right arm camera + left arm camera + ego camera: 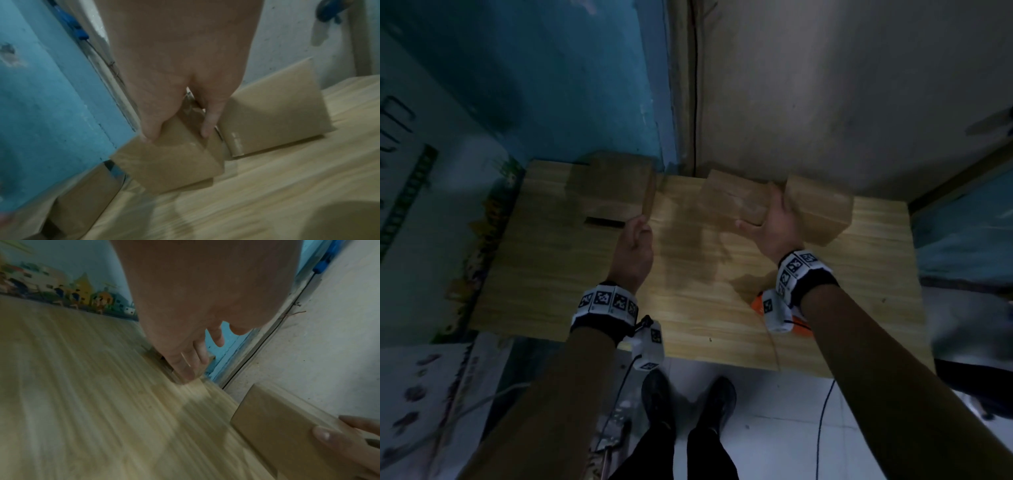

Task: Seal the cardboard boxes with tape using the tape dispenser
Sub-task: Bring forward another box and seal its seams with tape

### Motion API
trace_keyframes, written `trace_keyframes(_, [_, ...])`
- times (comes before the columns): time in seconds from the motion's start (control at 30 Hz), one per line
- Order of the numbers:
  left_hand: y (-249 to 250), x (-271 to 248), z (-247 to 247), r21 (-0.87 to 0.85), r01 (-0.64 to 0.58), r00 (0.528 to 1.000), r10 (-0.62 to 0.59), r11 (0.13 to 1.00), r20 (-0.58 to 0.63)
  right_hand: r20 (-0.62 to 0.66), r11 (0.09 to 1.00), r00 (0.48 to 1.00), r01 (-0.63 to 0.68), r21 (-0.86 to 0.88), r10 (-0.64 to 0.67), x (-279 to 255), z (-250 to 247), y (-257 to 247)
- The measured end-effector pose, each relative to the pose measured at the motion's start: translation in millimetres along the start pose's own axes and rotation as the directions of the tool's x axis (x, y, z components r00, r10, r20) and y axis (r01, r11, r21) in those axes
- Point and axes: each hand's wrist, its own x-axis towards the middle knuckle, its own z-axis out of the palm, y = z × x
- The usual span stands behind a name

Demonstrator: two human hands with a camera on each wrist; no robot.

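Three brown cardboard boxes stand along the far edge of the wooden table (688, 308). My right hand (767, 219) grips the middle box (729, 198), thumb on its near side and fingers (207, 126) over its right edge; the box (168, 162) sits tilted. Just to its right stands the right box (822, 209), with tape on its corner (236, 142). My left hand (635, 236) is at the near right corner of the left box (613, 188), its relaxed fingers (189, 368) touching that corner. The orange tape dispenser (758, 305) lies on the table under my right wrist, mostly hidden.
A grey wall (825, 85) and a blue painted wall (568, 68) rise right behind the boxes. Bare tabletop lies between my hands and the front edge. A black cable (822, 428) runs over the tiled floor beside my shoes (722, 394).
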Motion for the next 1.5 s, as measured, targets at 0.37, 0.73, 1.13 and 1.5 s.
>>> trace_keyframes(0.37, [-14,18,-3,-0.025,-0.082,0.996,0.081,0.996,-0.041,0.021,0.683,0.982,0.146,-0.715,-0.188,16,5,-11])
trace_keyframes(0.73, [-23,13,-10,0.058,-0.202,0.975,0.207,0.978,-0.085,0.065,0.786,0.998,0.020,-0.618,0.026,27,-3,2])
trace_keyframes(1.13, [-27,51,-22,0.294,0.059,0.984,-0.006,0.954,-0.177,0.055,0.835,0.997,0.080,-0.545,-0.060,16,-7,5])
trace_keyframes(1.5, [-18,112,-13,0.466,0.247,0.966,-0.252,0.850,-0.052,-0.040,0.899,0.970,0.206,-0.386,-0.240,-49,24,2])
